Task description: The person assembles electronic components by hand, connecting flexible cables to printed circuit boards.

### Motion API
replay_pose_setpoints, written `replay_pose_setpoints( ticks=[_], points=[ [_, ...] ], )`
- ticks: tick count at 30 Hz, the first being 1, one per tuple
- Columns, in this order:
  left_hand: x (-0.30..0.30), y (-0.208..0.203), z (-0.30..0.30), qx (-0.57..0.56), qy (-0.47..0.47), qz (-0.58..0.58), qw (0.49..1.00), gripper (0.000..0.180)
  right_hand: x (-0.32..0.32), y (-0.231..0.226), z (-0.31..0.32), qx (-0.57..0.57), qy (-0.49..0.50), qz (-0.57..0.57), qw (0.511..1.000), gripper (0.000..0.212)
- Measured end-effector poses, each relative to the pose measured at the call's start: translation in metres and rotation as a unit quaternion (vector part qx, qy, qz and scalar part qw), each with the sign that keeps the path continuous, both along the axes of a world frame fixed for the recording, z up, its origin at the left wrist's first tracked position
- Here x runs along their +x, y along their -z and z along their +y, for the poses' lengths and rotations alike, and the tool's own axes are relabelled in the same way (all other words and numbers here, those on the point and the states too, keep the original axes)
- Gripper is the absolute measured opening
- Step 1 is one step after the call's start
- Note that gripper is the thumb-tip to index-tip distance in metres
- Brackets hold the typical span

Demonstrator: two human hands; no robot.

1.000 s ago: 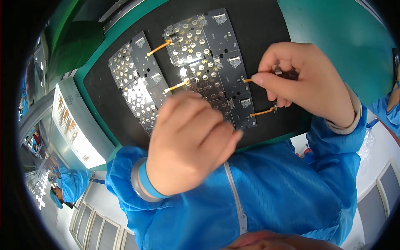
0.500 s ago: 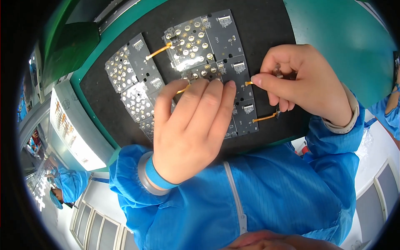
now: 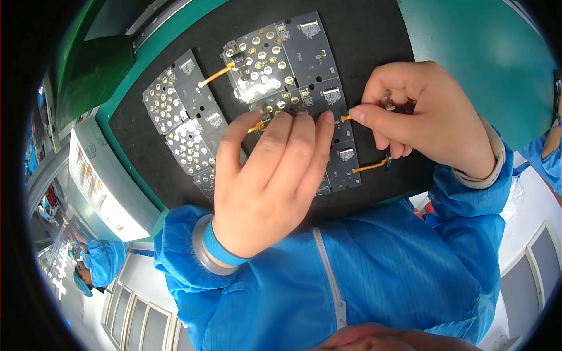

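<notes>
My left hand [image 3: 260,169] lies over a dark circuit board panel [image 3: 316,58], its fingers stretched out and pressing on the middle of it. Beneath those fingers part of the panel is hidden. At the panel's right edge my right hand [image 3: 418,114] pinches a short orange flex cable [image 3: 346,118] between thumb and forefinger; the cable's left end meets the board. Just below, another orange flex cable [image 3: 370,167] sticks out from the same edge. A third flex cable [image 3: 216,75] spans the gap to a second circuit board panel [image 3: 193,93] on the left.
Both panels rest on a black mat [image 3: 380,35] over a green table [image 3: 468,52]. A brightly lit white panel [image 3: 105,181] stands at the left, below a green box-like part [image 3: 102,58]. People in blue are visible at the far left and far right.
Both panels have shifted slightly to the left, the flex cables along with them. My right hand keeps its pinch on the cable, and my left hand stays spread on the board.
</notes>
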State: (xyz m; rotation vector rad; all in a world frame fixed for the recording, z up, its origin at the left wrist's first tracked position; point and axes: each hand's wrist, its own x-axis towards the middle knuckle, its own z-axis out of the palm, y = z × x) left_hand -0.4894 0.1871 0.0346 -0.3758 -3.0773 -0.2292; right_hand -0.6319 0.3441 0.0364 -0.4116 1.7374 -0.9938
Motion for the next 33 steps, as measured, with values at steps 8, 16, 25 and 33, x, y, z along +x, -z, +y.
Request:
replay_pose_setpoints(
  ticks=[8, 16, 25, 33],
  points=[
    [-0.001, 0.006, 0.001, -0.007, 0.013, 0.034, 0.999, 0.046, -0.001, 0.002, 0.000, -0.007, -0.010, 0.022, 1.000, 0.015],
    [-0.007, -0.003, -0.005, 0.045, 0.023, -0.003, 0.999, 0.040, -0.020, -0.008, 0.005, 0.061, -0.026, 0.050, 0.997, 0.015],
    [-0.039, -0.029, -0.057, 0.025, -0.044, 0.151, 0.987, 0.024, -0.027, -0.006, -0.020, -0.234, 0.047, -0.107, 0.965, 0.021],
    [-0.047, -0.020, -0.052, 0.322, 0.018, 0.080, 0.943, 0.021, -0.014, 0.010, -0.030, -0.376, -0.017, 0.083, 0.923, 0.024]
  ],
)
